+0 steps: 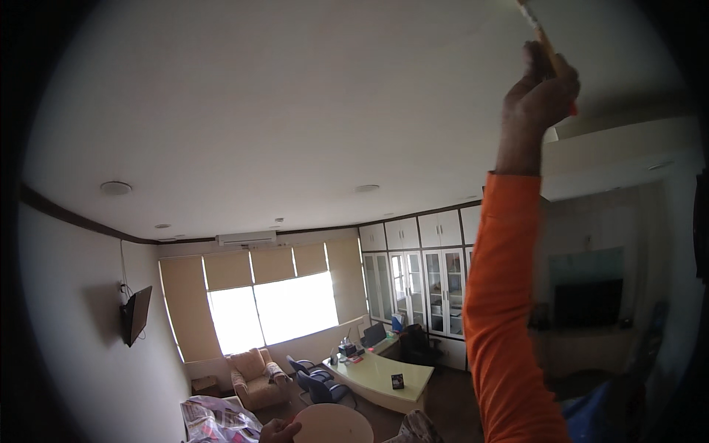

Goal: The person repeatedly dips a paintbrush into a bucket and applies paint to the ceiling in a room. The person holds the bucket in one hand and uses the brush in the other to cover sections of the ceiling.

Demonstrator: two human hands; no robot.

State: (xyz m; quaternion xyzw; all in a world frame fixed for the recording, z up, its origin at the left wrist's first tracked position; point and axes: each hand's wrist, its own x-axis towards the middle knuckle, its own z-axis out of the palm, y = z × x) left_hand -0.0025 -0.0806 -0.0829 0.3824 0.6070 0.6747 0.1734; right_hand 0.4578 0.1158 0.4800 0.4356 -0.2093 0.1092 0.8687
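My right hand (543, 85) is raised high at the upper right, its fingers closed round the handle of a paintbrush (545, 44). The brush points up at the white ceiling (295, 88); its bristle end runs to the picture's top edge, so I cannot tell whether it touches. Low in the middle, my left hand (281, 431) has its fingers at the rim of a round, cream-coloured thing (334, 425). Its lower part is cut off, so whether it is a tub or a flat lid does not show.
Below stand a curved desk (384, 376), blue chairs (321, 387) and an armchair (255, 376). Patterned sheeting (218, 421) lies at lower left. A screen (136, 316) hangs on the left wall. Glass-fronted cabinets (443, 288) line the far wall. Round fittings (116, 188) sit in the ceiling.
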